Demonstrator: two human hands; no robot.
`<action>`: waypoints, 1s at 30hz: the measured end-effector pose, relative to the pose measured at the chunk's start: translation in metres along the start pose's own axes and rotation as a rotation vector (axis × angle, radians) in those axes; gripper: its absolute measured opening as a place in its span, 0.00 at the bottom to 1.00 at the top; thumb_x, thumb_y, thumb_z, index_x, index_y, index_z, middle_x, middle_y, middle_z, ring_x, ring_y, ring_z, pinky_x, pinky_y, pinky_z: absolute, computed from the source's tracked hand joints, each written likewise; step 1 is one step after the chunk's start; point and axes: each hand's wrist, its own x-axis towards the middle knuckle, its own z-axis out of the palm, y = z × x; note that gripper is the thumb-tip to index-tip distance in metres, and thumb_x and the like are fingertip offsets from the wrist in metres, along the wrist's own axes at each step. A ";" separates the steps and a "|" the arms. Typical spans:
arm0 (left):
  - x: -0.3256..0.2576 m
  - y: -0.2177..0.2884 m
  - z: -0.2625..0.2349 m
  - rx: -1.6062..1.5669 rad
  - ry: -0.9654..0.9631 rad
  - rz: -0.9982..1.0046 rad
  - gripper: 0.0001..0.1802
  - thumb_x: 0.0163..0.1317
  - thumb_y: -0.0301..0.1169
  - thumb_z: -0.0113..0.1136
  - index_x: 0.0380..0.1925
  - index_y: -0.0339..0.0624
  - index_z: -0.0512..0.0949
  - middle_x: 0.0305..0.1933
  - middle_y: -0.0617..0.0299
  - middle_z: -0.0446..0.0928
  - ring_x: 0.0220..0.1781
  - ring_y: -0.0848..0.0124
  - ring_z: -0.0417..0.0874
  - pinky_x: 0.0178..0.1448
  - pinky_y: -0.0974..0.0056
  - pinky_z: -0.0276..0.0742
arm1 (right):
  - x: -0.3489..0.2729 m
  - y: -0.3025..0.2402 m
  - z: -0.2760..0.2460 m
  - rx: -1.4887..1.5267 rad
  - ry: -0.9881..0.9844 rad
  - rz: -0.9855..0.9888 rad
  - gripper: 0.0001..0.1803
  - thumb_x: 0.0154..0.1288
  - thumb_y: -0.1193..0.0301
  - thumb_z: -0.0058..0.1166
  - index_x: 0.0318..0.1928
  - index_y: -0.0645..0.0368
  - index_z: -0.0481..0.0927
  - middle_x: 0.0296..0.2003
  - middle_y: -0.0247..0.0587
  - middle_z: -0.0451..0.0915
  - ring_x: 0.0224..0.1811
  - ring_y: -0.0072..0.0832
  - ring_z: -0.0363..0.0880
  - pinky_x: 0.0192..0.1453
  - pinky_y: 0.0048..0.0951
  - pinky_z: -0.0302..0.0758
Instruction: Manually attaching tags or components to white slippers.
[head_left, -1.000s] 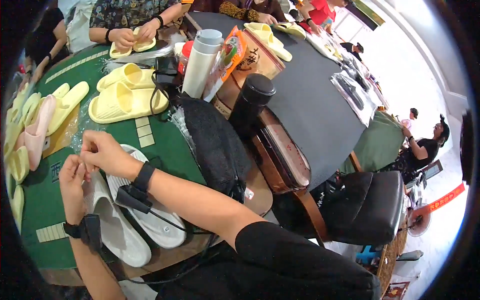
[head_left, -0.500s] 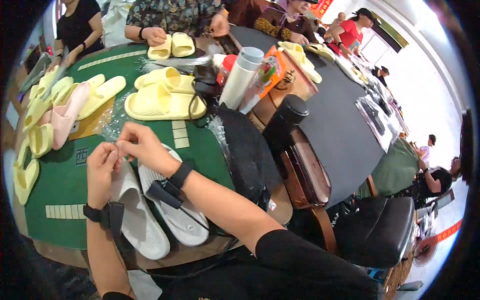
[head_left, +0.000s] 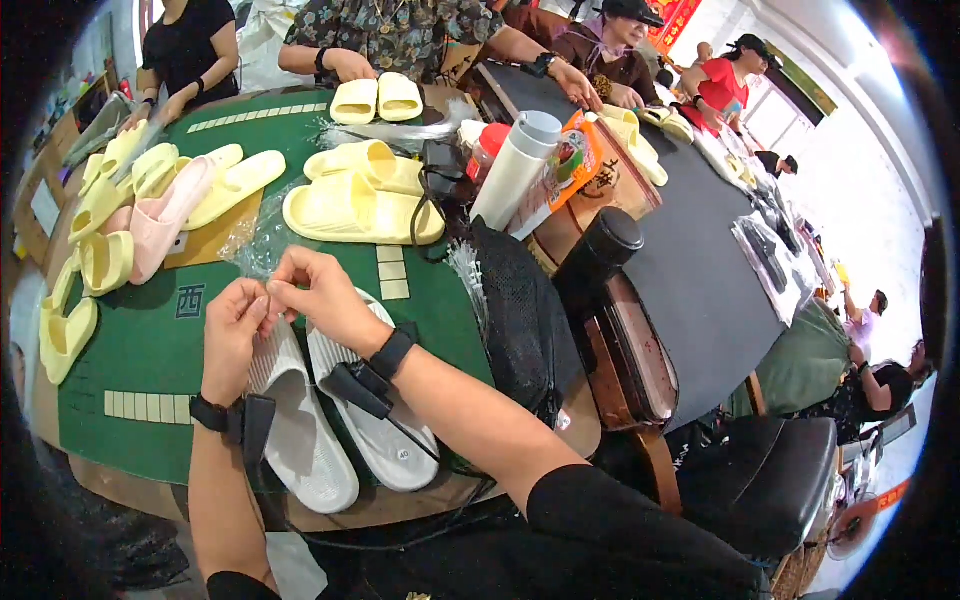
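1. Gray slide sandals [head_left: 318, 455]: paired on the green mat [head_left: 150, 345], lower centre of the frame.
2. Left hand [head_left: 236, 325] and right hand [head_left: 328, 297]: fingertips pinched narrow, meeting near the toe ends; anything held is indiscernible.
3. Step in hand, apparently: fine two-handed fingertip work.
4. Next move: likely calls for precise, coordinated pinching.

A black chair [head_left: 765, 475] stands beside the grey table [head_left: 700, 310]; beyond that table, a white wall [head_left: 868, 190] looks brightly lit.
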 end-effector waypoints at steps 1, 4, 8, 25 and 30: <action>0.000 0.001 0.001 -0.012 -0.002 0.004 0.04 0.68 0.23 0.51 0.32 0.38 0.74 0.27 0.70 0.72 0.27 0.83 0.67 0.33 0.75 0.62 | 0.000 0.000 0.000 -0.003 0.006 -0.015 0.06 0.65 0.77 0.54 0.31 0.62 0.72 0.25 0.32 0.76 0.27 0.16 0.77 0.26 0.20 0.74; 0.000 0.000 0.002 -0.029 0.000 0.005 0.04 0.68 0.23 0.50 0.32 0.38 0.73 0.27 0.70 0.72 0.27 0.83 0.67 0.32 0.75 0.62 | 0.000 0.002 0.001 0.013 0.018 0.000 0.06 0.65 0.78 0.54 0.31 0.62 0.71 0.24 0.33 0.76 0.26 0.17 0.77 0.26 0.21 0.75; -0.001 0.001 0.001 -0.010 0.024 -0.011 0.04 0.68 0.23 0.50 0.32 0.39 0.73 0.27 0.70 0.72 0.27 0.83 0.67 0.32 0.76 0.62 | -0.001 0.001 0.001 -0.020 -0.005 0.018 0.07 0.67 0.76 0.54 0.32 0.61 0.71 0.26 0.33 0.79 0.27 0.16 0.77 0.29 0.20 0.76; -0.002 0.000 0.002 0.159 0.041 0.112 0.08 0.69 0.29 0.52 0.30 0.40 0.73 0.26 0.72 0.68 0.28 0.83 0.64 0.32 0.74 0.59 | 0.006 0.023 0.004 -0.112 0.095 -0.129 0.07 0.60 0.78 0.57 0.29 0.60 0.72 0.22 0.30 0.74 0.21 0.15 0.73 0.23 0.21 0.68; 0.008 -0.021 -0.012 0.103 0.013 0.108 0.08 0.71 0.31 0.50 0.31 0.43 0.71 0.27 0.73 0.63 0.28 0.84 0.61 0.31 0.75 0.55 | 0.003 0.011 0.009 0.142 0.080 -0.088 0.06 0.62 0.81 0.52 0.34 0.61 0.69 0.22 0.32 0.74 0.21 0.16 0.74 0.21 0.19 0.68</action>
